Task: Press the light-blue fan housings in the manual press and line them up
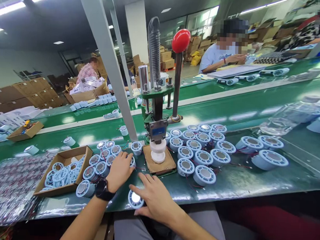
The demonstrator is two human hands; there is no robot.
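My left hand [120,171], wearing a dark watch, has its fingers curled round a light-blue round housing [133,161] near the press base; the hand covers part of it. At the table's front edge, my right hand [157,197] holds another light-blue housing [135,199] between thumb and fingers. This one has a shiny silver disc inside a slotted ring. Just beyond my hands stands a green hand press [157,114] with a red-knobbed lever [180,42]. Its white round pressing block [158,151] sits over a brown board [147,160].
Similar housings with thin wires cluster right of the press [202,156] and left of it [101,168]. A cardboard box [87,154] holds light-blue rings. Bubble wrap [13,185] lies far left, a clear bottle [283,119] on the right. A co-worker [217,55] sits across the green belt.
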